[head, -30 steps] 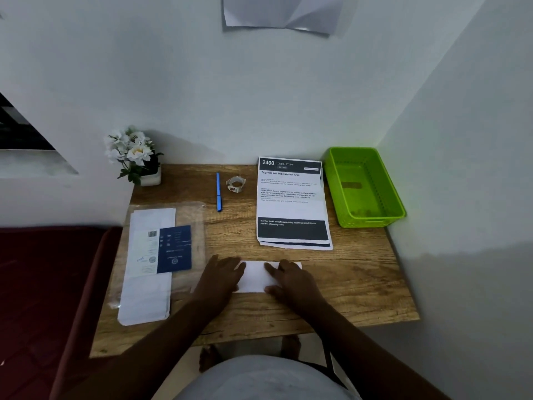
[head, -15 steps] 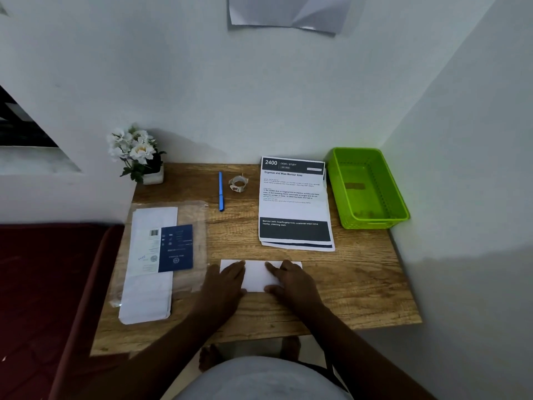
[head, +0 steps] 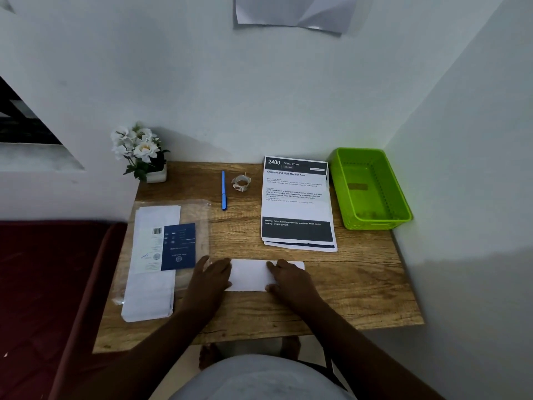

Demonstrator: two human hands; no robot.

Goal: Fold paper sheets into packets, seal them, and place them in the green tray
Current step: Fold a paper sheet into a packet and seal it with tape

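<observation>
A folded white paper strip (head: 249, 274) lies flat on the wooden desk (head: 360, 293) near its front edge. My left hand (head: 212, 277) presses on the strip's left end with straight fingers. My right hand (head: 290, 277) lies flat over its right end. A stack of printed sheets (head: 297, 203) sits just behind the strip. The green tray (head: 372, 189) stands at the desk's back right against the wall, with nothing but a small label inside. A small roll of clear tape (head: 241, 183) rests at the back, beside a blue pen (head: 223, 190).
A clear plastic sleeve with white envelopes and a dark blue card (head: 161, 255) covers the desk's left side. A white pot of white flowers (head: 142, 153) stands in the back left corner. Walls close in behind and to the right. A dark red surface (head: 52, 284) lies left of the desk.
My left hand has slid left along the strip, baring more of its middle. My right hand has stayed on the right end.
</observation>
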